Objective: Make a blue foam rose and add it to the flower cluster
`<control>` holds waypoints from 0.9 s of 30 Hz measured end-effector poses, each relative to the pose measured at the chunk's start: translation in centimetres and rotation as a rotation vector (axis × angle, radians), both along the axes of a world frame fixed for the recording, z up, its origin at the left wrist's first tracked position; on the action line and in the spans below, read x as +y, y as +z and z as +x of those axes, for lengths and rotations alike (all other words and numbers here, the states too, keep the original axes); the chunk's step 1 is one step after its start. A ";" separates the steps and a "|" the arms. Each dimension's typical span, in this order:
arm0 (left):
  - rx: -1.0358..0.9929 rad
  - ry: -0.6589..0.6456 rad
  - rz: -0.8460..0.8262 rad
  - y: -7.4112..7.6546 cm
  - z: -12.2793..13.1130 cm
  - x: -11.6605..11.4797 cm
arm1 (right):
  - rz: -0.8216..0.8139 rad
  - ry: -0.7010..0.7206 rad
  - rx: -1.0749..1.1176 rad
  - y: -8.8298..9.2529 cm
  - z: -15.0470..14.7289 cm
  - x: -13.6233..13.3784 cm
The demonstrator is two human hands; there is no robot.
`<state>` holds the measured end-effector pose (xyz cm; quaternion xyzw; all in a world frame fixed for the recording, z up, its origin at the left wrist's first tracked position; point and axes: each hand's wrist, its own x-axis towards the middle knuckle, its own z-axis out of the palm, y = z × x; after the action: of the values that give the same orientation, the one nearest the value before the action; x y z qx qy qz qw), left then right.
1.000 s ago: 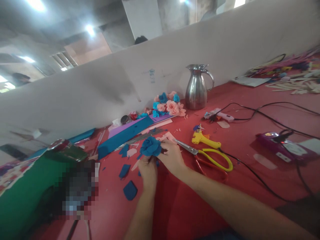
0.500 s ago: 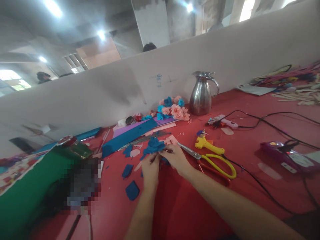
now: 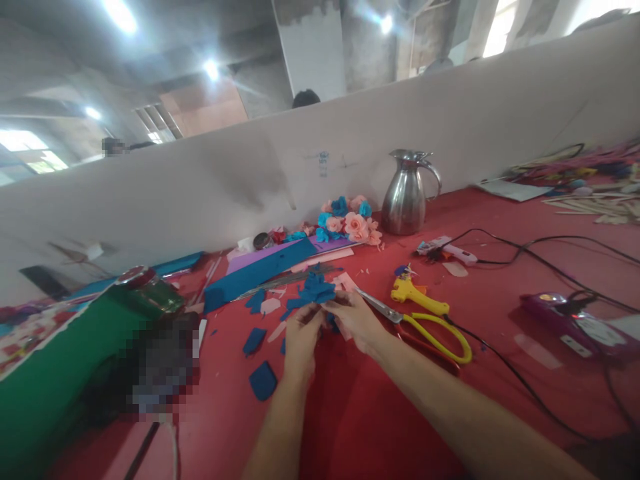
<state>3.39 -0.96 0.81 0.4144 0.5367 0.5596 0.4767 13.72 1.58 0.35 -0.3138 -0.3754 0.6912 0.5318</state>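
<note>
A blue foam flower (image 3: 314,292) is held between both my hands just above the red table (image 3: 390,413). My left hand (image 3: 301,337) pinches it from below, fingers closed on its base. From the right, my right hand (image 3: 354,317) has its fingers closed on the flower's side. Loose blue foam petals (image 3: 262,380) lie on the table left of my hands. Yellow-handled scissors (image 3: 425,327) rest right beside my right hand, and a yellow glue gun (image 3: 415,295) lies just beyond them.
A steel jug (image 3: 407,193) stands by the white partition (image 3: 350,147), beside a bunch of pink and blue foam roses (image 3: 347,220). Blue and purple foam sheets (image 3: 260,267) lie behind my hands. Black cables (image 3: 525,247) and a purple device (image 3: 575,317) are at right; a green sheet (image 3: 55,367) at left.
The blue flower has tipped over from facing me to lying more on its side, lower toward the table. Both hands keep hold of it and have shifted a little.
</note>
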 end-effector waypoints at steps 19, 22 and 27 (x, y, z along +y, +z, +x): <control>-0.405 0.090 0.014 0.1 -0.4 0.7 | 0.111 -0.078 -0.009 0.3 -0.6 -0.7; -0.438 0.058 0.002 0.3 -0.3 0.6 | 0.109 -0.052 0.039 0.0 -0.7 -0.8; -0.490 0.156 -0.001 0.5 -0.3 0.4 | 0.080 -0.090 0.024 0.0 -1.2 -1.2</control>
<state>3.13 -0.57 1.31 0.2236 0.4358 0.6779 0.5481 12.48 0.40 0.30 -0.3005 -0.3816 0.6549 0.5789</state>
